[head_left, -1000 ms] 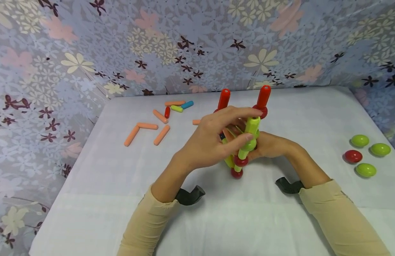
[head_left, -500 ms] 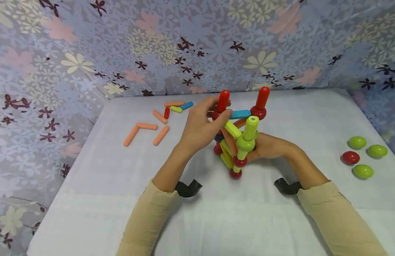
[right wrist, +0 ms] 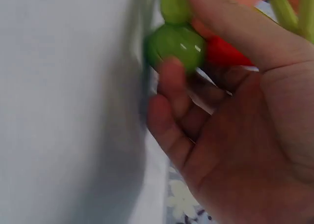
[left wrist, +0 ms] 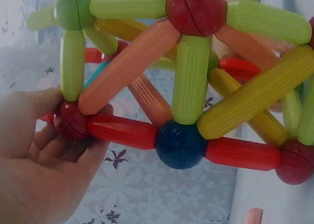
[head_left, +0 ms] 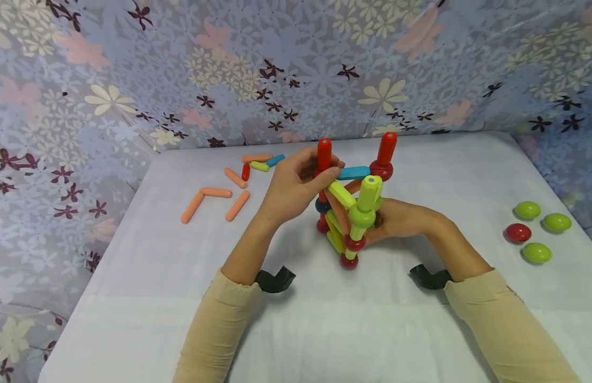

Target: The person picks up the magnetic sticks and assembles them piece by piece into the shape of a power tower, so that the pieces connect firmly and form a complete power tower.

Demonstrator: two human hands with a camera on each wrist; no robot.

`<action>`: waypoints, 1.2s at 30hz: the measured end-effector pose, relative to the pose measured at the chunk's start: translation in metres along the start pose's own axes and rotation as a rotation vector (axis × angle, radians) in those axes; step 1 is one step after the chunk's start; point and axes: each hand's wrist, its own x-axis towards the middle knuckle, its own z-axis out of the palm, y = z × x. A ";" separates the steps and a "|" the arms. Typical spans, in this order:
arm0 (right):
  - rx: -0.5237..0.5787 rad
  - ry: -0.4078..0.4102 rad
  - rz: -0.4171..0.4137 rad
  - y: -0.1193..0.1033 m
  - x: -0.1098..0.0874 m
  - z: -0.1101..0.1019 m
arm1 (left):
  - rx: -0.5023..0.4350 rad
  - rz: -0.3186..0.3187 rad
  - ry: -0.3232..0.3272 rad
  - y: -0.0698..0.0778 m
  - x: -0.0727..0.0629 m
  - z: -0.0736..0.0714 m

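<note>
I have a table covered in white cloth [head_left: 133, 308] spread beneath both hands. Between them is a lattice of glossy ribbed rods and smooth coloured balls [head_left: 342, 196]. The left hand [head_left: 293, 189] has its thumb and fingers curled round a dark red corner ball [left wrist: 71, 120]; the right hand [head_left: 403, 218] curls its fingers round a shiny green ball [right wrist: 181, 44]. Left of the left hand I see slim orange rods [head_left: 237, 206]; well right of the right hand, loose lime-green balls [head_left: 537, 252].
</note>
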 end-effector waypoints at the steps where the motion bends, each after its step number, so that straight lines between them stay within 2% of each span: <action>1: -0.036 0.003 0.034 -0.001 -0.004 -0.003 | -0.009 -0.009 -0.005 -0.001 0.000 0.000; 4: -0.155 0.081 0.096 -0.003 -0.027 -0.017 | -0.029 -0.047 -0.018 -0.002 0.000 0.000; 9: -0.389 0.429 0.136 0.011 -0.088 -0.056 | -0.054 -0.075 -0.027 0.005 0.003 0.003; 12: -0.448 0.554 0.262 0.034 -0.126 -0.077 | -0.066 -0.077 -0.028 0.016 0.003 0.004; 15: -0.497 0.556 0.369 0.065 -0.158 -0.091 | -0.077 -0.081 -0.033 0.027 0.002 0.005; 18: -0.543 0.514 0.443 0.093 -0.180 -0.098 | -0.096 -0.084 -0.036 0.026 0.003 0.004; 21: -0.547 0.479 0.501 0.112 -0.192 -0.099 | -0.115 -0.084 -0.038 0.016 0.005 0.004; 24: -0.554 0.513 0.538 0.119 -0.194 -0.096 | -0.128 -0.085 -0.044 0.004 0.006 0.004; 26: -0.538 0.559 0.541 0.115 -0.191 -0.092 | -0.139 -0.080 -0.049 -0.002 0.007 0.004; 28: -0.489 0.617 0.520 0.101 -0.183 -0.088 | -0.138 -0.077 -0.053 -0.004 0.006 0.004; 30: -0.408 0.688 0.461 0.079 -0.172 -0.085 | -0.137 -0.072 -0.057 -0.005 0.006 0.005; 32: -0.327 0.763 0.394 0.046 -0.160 -0.084 | -0.132 -0.081 -0.057 -0.003 0.005 0.004; 34: -0.253 0.847 0.276 0.007 -0.145 -0.080 | -0.121 -0.094 -0.050 0.004 0.003 0.003; 36: -0.192 0.926 0.104 -0.033 -0.128 -0.075 | -0.110 -0.109 -0.042 0.012 -0.001 0.001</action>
